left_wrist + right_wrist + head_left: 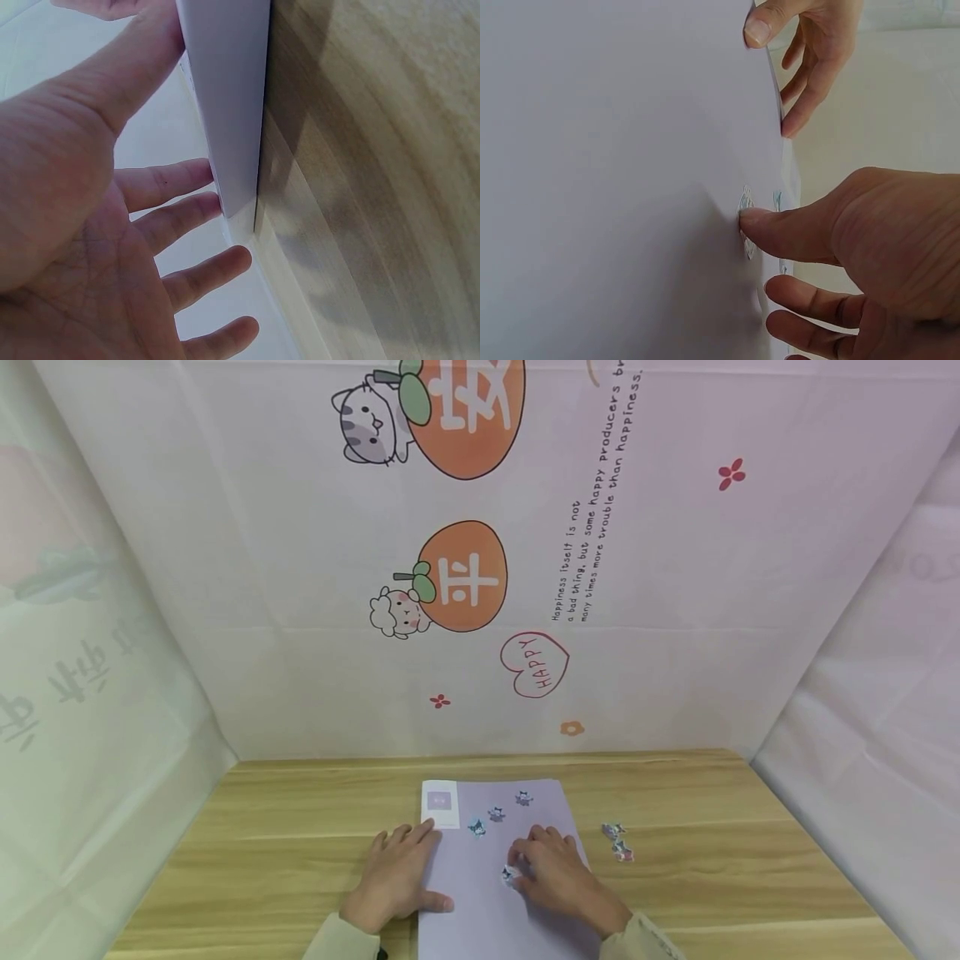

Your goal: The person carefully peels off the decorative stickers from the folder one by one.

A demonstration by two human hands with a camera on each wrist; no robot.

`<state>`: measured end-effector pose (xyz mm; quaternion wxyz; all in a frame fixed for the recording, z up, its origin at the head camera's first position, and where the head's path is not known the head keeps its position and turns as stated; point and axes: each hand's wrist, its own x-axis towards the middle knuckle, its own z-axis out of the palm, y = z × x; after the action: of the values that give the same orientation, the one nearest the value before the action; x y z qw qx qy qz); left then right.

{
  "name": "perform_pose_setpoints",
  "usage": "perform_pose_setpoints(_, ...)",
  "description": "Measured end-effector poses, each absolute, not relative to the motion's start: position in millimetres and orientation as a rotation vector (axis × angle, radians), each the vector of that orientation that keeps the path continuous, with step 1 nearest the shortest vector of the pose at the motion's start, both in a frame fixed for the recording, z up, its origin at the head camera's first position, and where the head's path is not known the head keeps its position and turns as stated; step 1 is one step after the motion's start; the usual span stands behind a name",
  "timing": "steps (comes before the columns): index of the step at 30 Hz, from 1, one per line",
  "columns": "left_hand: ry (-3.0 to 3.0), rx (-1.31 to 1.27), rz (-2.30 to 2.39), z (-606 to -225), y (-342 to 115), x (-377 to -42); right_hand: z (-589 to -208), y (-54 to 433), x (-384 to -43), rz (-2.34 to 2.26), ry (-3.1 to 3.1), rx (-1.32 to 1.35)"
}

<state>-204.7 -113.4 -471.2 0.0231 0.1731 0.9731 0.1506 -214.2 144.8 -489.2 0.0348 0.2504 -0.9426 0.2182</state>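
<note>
A flat lavender folder (pixel 480 910) with a thick side lies on the table. My left hand (pixel 397 872) rests along its left edge, fingers extended and thumb on the top face. In the left wrist view, fingertips (pixel 201 171) touch the folder's side (pixel 229 112). Over the folder's middle, my right hand (pixel 551 872) pinches a small cartoon sticker (pixel 507 876). The right wrist view shows the thumb on this sticker (pixel 747 244), close to the lavender surface; the index finger is mostly hidden. Three similar stickers (pixel 496 814) sit in a slanting row on the folder's upper part.
A white label (pixel 448 818) with a purple square covers the folder's top left corner. Right of the folder, loose cartoon stickers (pixel 622 850) lie on the wood-grain table (pixel 720 877). A printed white cloth (pixel 652 677) hangs behind the table and at both sides.
</note>
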Motion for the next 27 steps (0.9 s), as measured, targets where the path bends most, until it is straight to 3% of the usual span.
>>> perform_pose_setpoints(27, 3.015, 0.535, 0.472, -472.1, -113.6, -204.3, -485.4, 141.5, -214.3, 0.639, -2.937, 0.780)
